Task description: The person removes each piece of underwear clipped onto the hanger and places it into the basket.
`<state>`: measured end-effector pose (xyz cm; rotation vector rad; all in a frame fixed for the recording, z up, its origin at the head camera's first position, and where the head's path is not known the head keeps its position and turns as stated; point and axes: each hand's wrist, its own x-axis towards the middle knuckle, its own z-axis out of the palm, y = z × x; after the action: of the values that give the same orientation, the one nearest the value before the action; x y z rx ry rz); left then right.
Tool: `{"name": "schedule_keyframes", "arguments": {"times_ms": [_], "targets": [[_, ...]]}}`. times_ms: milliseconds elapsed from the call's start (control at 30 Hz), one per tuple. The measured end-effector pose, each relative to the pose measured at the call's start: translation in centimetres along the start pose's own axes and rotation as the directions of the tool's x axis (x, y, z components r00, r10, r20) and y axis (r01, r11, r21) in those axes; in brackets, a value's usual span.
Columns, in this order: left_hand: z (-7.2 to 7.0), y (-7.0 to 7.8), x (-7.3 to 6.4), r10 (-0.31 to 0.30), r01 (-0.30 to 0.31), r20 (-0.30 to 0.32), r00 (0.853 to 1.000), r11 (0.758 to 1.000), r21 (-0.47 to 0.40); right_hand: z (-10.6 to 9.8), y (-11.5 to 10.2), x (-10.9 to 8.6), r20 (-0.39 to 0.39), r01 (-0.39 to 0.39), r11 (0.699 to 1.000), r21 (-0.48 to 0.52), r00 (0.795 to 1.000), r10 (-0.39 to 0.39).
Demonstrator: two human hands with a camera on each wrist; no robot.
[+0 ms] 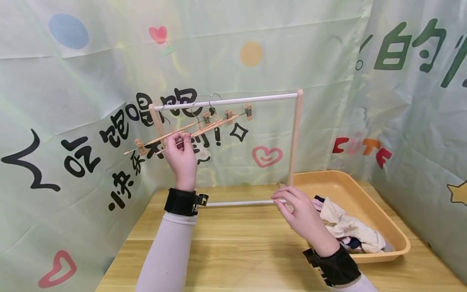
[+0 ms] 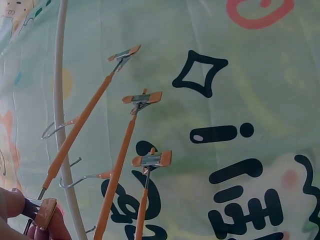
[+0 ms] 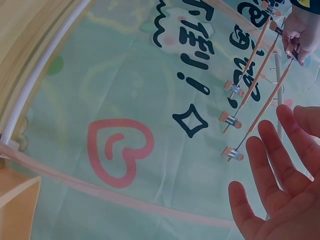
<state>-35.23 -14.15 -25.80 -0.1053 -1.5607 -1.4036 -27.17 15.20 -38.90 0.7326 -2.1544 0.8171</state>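
Several small wooden clip hangers hang by metal hooks from the white top rail (image 1: pixel 262 98) of a tabletop clothes rack. My left hand (image 1: pixel 181 164) pinches the left-end clip (image 2: pixel 44 214) of the nearest hanger (image 2: pixel 80 132) between thumb and fingers. That hanger slants up to the right, with its other clip (image 1: pixel 248 112) bare. Behind it, the other hangers (image 2: pixel 117 175) also carry no clothes. My right hand (image 3: pixel 285 185) holds nothing; its fingers are loosely spread. In the head view it is in front of the rack's right post (image 1: pixel 295 142), overlapping the lower rail (image 1: pixel 248 202).
To the right, a yellow-orange tray (image 1: pixel 392 221) contains crumpled cream, pink and dark cloth (image 1: pixel 352 227). Under the rack is a wooden table (image 1: pixel 233 243). A printed fabric backdrop (image 1: pixel 310 48) stands close behind and along both sides.
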Motion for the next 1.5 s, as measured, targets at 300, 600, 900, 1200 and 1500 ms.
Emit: {"name": "schedule_keyframes", "arguments": {"times_ms": [300,600,900,1200,1500], "targets": [[0.2,-0.2,-0.3,0.019,-0.02,0.01,1.0,0.999,0.029,0.1,-0.1,0.0,-0.005,0.009,1.0,0.013,1.0,-0.009],[0.2,-0.3,-0.6,0.004,-0.005,0.028,1.0,1.0,0.028,0.2,0.0,0.0,-0.008,0.015,1.0,0.01,1.0,-0.015],[0.2,0.1,-0.9,0.001,-0.003,0.034,0.999,0.999,0.049,0.2,-0.1,0.0,0.0,0.01,1.0,0.014,1.0,-0.01],[0.4,-0.4,-1.2,-0.003,0.002,0.038,0.999,1.0,0.031,0.2,-0.2,0.0,0.005,0.007,1.0,0.017,1.0,-0.007],[0.3,-0.6,-1.2,-0.006,0.005,0.038,0.999,0.999,0.036,0.2,-0.4,0.0,0.004,0.008,1.0,0.018,1.0,-0.008]]}}
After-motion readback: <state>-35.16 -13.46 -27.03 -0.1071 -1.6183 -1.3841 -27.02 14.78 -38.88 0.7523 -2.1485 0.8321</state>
